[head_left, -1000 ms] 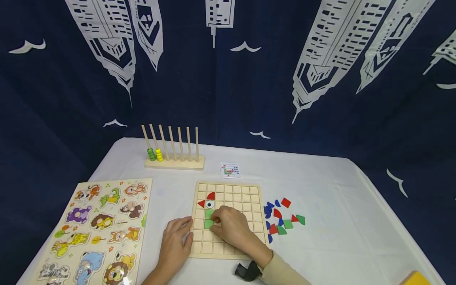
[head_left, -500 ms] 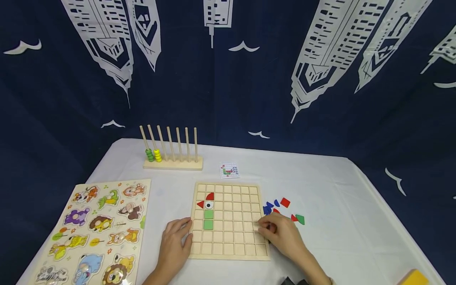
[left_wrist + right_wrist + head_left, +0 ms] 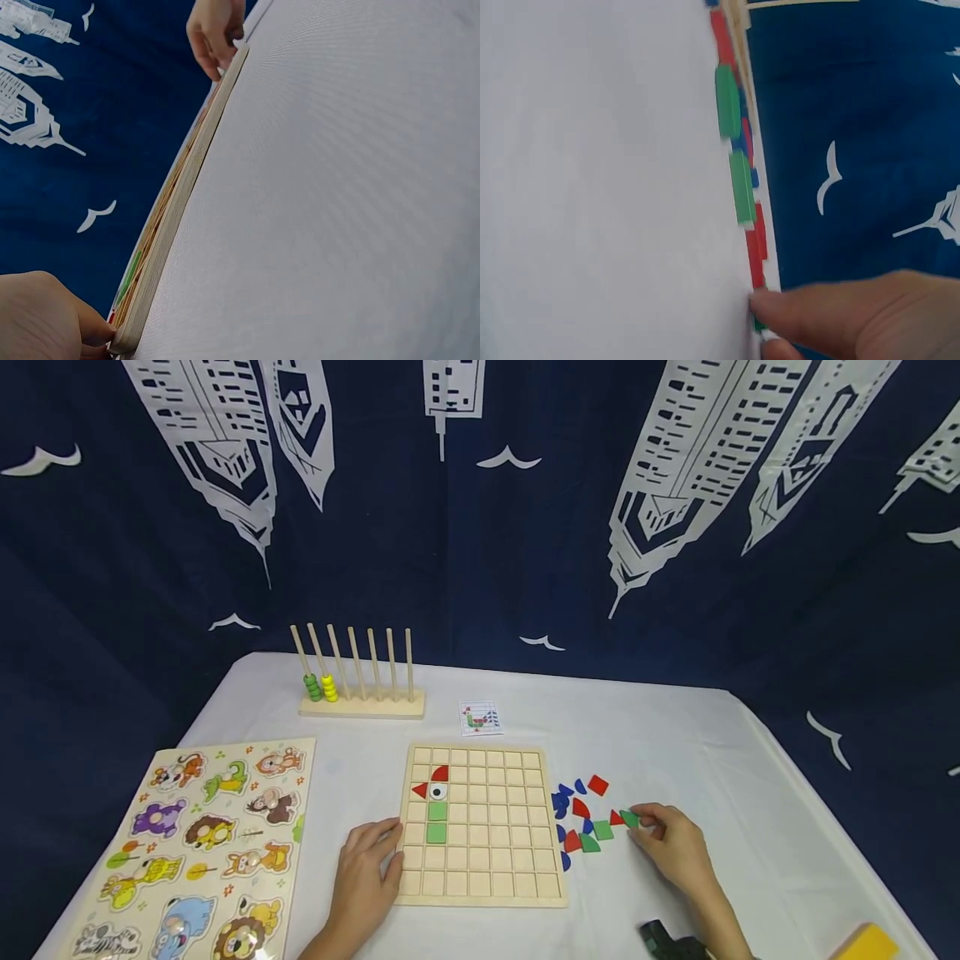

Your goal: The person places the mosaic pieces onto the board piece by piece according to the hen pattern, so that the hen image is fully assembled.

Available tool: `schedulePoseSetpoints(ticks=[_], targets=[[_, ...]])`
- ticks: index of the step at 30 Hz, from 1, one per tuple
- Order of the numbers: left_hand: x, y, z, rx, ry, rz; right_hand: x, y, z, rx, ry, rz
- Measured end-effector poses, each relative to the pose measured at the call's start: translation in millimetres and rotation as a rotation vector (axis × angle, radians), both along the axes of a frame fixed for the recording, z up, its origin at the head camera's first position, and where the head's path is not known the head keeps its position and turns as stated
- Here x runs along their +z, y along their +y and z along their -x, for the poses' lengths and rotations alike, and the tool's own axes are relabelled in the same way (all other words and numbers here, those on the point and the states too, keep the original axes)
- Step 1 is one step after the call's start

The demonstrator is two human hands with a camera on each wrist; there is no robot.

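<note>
Meanwhile my right hand [image 3: 675, 847] lay out to the right of the grid board [image 3: 480, 893], wrist low on the white tablecloth [image 3: 675, 735], forearm angled back toward me. Its fingertips [image 3: 769, 304] were curled onto a green piece [image 3: 630, 817] at the right edge of the loose pile of pieces [image 3: 581, 822]; a firm pinch could not be confirmed from either view. That green piece sat just beside a small red triangle [image 3: 617, 817]. My left hand [image 3: 365, 872] rested flat at the board's lower-left edge, fingers relaxed and touching the wooden rim. On the board, two green squares [image 3: 437, 822] stood stacked under the eye piece [image 3: 438, 791]. An animal puzzle [image 3: 202, 843] lay well to the left.
</note>
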State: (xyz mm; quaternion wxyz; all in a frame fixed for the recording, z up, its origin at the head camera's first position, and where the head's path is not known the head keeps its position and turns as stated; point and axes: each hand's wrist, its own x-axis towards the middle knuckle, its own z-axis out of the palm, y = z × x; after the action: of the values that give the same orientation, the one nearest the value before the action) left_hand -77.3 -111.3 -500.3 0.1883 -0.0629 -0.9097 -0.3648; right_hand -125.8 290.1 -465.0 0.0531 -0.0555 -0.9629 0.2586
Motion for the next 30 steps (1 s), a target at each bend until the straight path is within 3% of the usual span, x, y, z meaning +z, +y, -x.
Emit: schedulePoseSetpoints(ticks=[8,12,16,19,30], targets=[[-0.3,-1,-0.2,0.004,0.000,-0.011,-6.4,0,4.3,-0.021,0.015,0.012],[-0.7,-1,-0.1,0.005,-0.003,-0.011,0.1,-5,2.0,-0.036,0.024,0.015],[-1.3,0,0.1,0.005,0.001,-0.012,11.6,-30,-1.6,-0.020,0.041,0.044],[-1.5,0,0.2,0.005,0.004,-0.007,17.0,-60,-5.4,0.062,0.066,0.073],[-0.9,0,0.1,0.004,-0.007,-0.010,19.1,-177,-19.5,0.565,0.097,0.167]])
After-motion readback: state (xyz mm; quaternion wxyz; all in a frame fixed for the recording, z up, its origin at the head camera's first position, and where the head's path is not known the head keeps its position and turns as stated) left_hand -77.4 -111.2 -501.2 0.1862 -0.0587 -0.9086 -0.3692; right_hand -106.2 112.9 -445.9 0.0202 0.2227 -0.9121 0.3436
